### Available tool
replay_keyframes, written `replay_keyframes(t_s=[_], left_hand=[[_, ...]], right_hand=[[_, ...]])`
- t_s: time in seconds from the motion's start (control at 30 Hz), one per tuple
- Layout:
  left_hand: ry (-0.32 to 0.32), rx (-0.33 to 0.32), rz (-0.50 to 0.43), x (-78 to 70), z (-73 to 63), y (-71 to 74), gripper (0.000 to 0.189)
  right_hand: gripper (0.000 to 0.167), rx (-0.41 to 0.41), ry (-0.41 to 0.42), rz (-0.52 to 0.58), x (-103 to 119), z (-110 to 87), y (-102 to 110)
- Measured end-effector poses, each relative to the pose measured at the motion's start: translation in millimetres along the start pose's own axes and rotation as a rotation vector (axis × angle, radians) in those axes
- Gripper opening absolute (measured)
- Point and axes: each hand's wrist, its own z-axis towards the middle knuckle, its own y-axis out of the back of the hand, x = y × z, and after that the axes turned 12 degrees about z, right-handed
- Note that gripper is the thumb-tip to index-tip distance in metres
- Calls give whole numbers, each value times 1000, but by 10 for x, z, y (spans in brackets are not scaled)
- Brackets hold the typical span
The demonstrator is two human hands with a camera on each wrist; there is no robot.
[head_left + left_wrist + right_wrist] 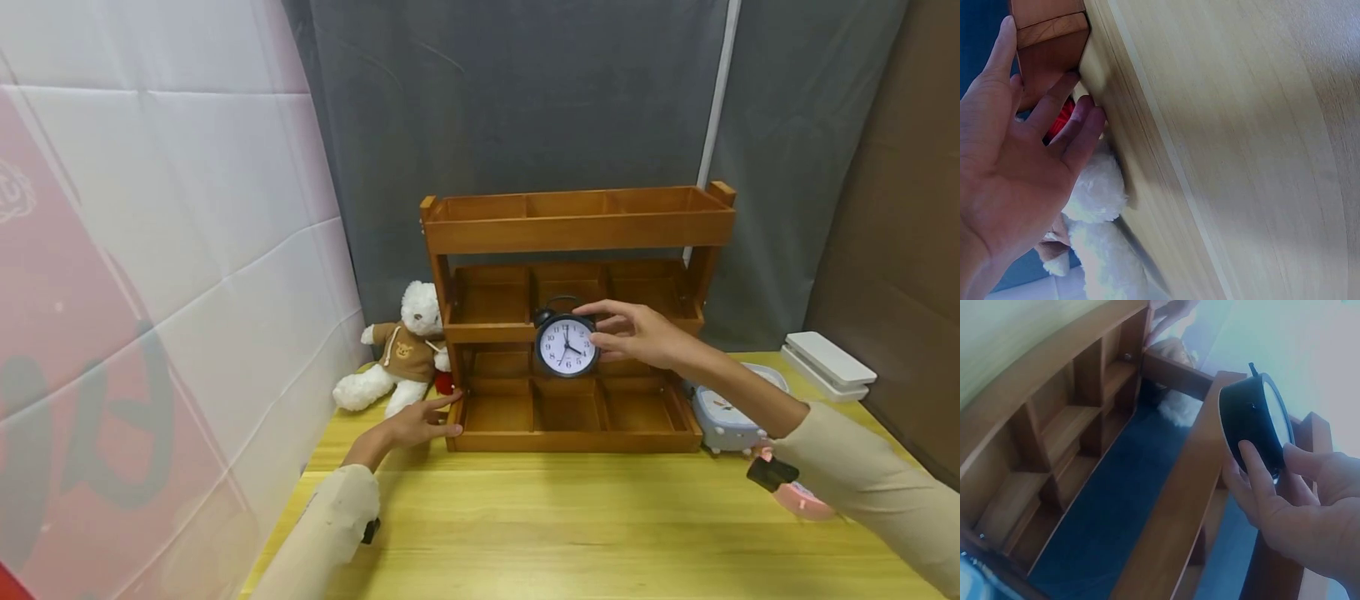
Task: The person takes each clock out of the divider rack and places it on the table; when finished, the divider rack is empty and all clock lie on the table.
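Observation:
A black round alarm clock (567, 345) with a white dial is gripped at its side by my right hand (637, 335), in front of the middle tier of a brown wooden shelf (577, 235). In the right wrist view, thumb and fingers pinch the rim of the clock (1247, 419). My left hand (415, 423) touches the shelf's lower left corner with its fingers extended. From the left wrist view, that hand (1019, 159) shows loosely straight fingers beside the shelf's wooden end (1054, 53).
A white teddy bear (411, 354) in a brown hoodie sits left of the shelf, a red object (444, 383) by it. To the right are a light blue box-like item (723, 421), a pink item (802, 502) partly behind the sleeve, and a white flat device (828, 365).

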Motion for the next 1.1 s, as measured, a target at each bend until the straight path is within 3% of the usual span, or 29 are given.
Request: replay_keyframes(t_s=[0.5, 0.93, 1.1], left_hand=[[40, 7, -3, -36, -9, 23, 77], [4, 16, -4, -28, -7, 36, 76], [4, 15, 1, -36, -14, 28, 75]], right_hand=[[51, -27, -50, 37, -231, -501, 341], [47, -22, -70, -20, -561, -1035, 633], [40, -7, -38, -26, -765, -1234, 753]])
